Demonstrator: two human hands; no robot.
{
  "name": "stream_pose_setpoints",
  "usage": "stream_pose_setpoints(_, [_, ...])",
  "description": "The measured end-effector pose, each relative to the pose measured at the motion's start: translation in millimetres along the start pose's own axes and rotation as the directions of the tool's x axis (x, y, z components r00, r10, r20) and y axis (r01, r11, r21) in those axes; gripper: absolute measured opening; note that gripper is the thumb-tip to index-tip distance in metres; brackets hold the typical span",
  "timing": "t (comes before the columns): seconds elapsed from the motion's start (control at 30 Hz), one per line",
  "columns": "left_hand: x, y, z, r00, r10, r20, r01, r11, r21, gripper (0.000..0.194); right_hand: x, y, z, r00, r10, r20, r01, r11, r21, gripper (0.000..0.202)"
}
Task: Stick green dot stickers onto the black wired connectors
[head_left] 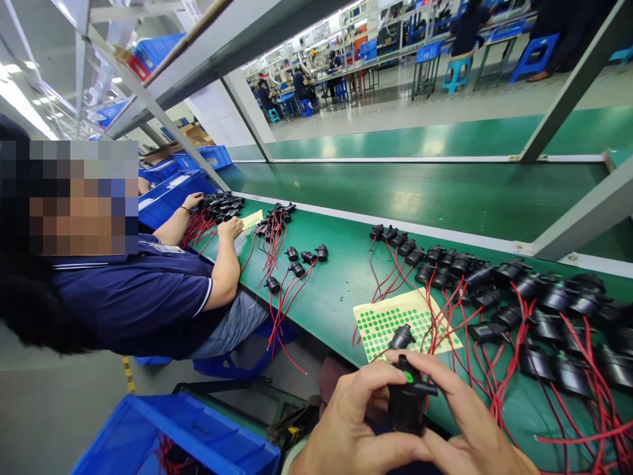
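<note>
While both hands grip black part, green sticker sheet beside.

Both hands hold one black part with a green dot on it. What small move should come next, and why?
Probably press the small green round sticker flat with a fingertip. It already sits on top of the black plastic part, which the left hand and right hand hold together in a closed grip above the yellow sheet of green dot stickers.
</note>
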State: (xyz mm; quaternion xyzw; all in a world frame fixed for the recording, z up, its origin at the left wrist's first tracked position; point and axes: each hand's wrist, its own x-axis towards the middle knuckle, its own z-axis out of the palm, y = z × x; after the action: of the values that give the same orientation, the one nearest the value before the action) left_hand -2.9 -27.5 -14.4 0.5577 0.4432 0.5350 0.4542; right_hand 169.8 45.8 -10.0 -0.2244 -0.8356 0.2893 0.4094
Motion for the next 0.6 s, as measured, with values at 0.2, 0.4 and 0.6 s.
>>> stream_pose_setpoints(0.2, [5.5, 5.4, -7.0, 0.993, -0.057, 0.104, 0.063, 0.996, -0.061, 0.052, -3.4, 0.2, -1.4, 0.994, -0.065, 0.084, 0.067, 0.998, -0.015, 0.065])
stream_pose_setpoints(0.4, [3.9, 3.7, -3.6, 0.995, -0.074, 0.071, 0.080, 0.992, -0.098, 0.053, -1.8, 1.2, -1.5, 0.995, -0.078, 0.061, 0.078, 0.997, 0.004, 0.066])
stream_pose_setpoints(0.6, [1.3, 5.6, 1.7, 0.997, -0.074, 0.023, 0.076, 0.987, -0.142, 0.056, -4.8, 4.2, -1.3, 0.995, -0.094, 0.037, 0.093, 0.995, 0.034, 0.065])
